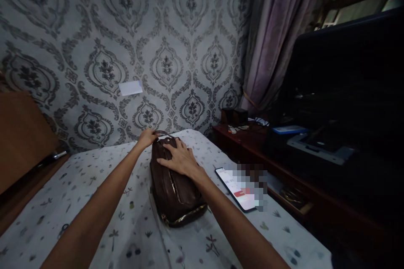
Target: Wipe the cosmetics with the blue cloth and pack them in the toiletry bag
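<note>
A dark brown leather bag (172, 189) with a zip along its top lies on a bed covered by a white patterned sheet (94, 201). My right hand (178, 157) rests flat on the bag's top, fingers spread. My left hand (147, 137) is at the bag's far end, fingers closed there on something small by the zip end that I cannot make out.
A lit phone (235, 187) lies on the sheet to the right of the bag. A dark wooden cabinet (252, 143) with small objects and a large dark screen (341, 75) stands at the right. A wooden headboard (22, 134) is at the left, patterned wallpaper and a curtain (277, 29) behind.
</note>
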